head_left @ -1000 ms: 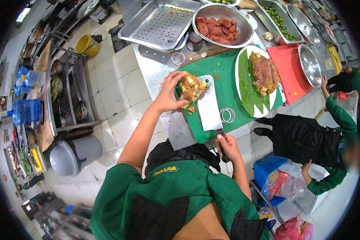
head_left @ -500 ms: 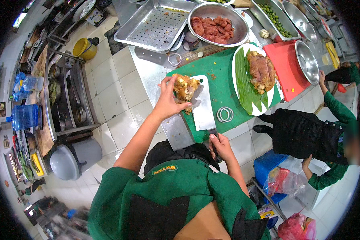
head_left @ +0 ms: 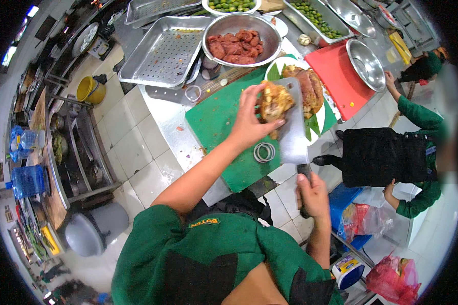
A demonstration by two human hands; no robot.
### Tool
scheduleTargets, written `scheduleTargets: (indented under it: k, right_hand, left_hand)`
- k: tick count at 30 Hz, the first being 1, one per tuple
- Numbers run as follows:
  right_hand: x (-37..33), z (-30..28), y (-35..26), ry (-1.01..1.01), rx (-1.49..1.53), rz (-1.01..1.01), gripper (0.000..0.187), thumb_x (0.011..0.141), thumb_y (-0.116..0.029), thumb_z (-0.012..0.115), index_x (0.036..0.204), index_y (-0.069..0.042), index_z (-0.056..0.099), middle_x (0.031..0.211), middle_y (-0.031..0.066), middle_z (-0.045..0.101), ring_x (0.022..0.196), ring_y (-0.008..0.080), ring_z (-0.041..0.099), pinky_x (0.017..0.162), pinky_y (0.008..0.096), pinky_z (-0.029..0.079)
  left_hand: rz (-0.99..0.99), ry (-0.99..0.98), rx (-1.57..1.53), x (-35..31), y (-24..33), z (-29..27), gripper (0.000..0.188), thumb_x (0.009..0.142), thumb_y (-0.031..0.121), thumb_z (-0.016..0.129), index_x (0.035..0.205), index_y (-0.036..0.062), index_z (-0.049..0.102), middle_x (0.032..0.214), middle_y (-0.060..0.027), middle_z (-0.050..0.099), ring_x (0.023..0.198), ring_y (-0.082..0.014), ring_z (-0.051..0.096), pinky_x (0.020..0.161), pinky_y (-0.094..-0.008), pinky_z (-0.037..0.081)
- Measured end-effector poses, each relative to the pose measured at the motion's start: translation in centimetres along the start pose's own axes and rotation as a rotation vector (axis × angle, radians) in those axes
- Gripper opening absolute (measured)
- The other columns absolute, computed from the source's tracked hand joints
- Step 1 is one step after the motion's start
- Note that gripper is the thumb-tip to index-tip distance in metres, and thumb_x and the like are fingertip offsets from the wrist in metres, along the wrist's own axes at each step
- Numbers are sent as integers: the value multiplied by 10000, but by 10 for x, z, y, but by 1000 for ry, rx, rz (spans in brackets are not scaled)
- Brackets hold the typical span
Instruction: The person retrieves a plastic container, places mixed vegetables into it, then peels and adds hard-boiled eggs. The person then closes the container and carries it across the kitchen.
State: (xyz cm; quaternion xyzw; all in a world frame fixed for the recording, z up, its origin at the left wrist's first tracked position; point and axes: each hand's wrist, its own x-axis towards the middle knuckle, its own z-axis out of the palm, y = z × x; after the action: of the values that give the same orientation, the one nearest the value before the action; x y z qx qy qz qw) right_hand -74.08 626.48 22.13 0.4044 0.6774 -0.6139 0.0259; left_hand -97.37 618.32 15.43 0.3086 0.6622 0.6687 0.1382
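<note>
My left hand (head_left: 254,113) grips a browned chunk of cooked meat (head_left: 276,103), which rests against the broad blade of a cleaver (head_left: 293,134). The dark handle of that cleaver is closed in my right hand (head_left: 313,194). Both are raised above the right part of the green cutting board (head_left: 213,116). Just behind the blade lies a white oval plate (head_left: 314,138) lined with banana leaf (head_left: 274,72). On it sits a larger piece of roasted meat (head_left: 312,91), partly hidden by the blade and the held chunk.
A steel bowl of raw meat (head_left: 235,47) and a perforated tray (head_left: 165,53) stand behind the board. White rings (head_left: 264,152) lie on it. To the right are a red board (head_left: 336,76), a steel bowl (head_left: 366,66) and a co-worker in a black apron (head_left: 376,157).
The meat chunk and cleaver have moved right and up off the green board to the plate's edge. My view has shifted rightward.
</note>
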Motion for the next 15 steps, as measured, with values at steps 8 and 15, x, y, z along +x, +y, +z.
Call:
scheduleTargets:
  k: [8,15]
  right_hand:
    - [17,-32,-25,429,-536,-266,262,879,-238,633,796,-10,538,502,82,416,445,111,367,434,310,321]
    - [-8,-24,-6,313,-534,-342,252,856,-243,642,830,-18,531,586,174,555,521,339,574,490,396,428]
  left_hand:
    - [-34,119,762,6,-47,38,643,707,273,764,1258,92,487,1183,-133,462,1143,-327,421,1003,-446,303]
    - [74,214,374,1,-13,-30,461,728,-43,655,1166,55,550,1091,-95,514,852,-157,565,723,-278,486]
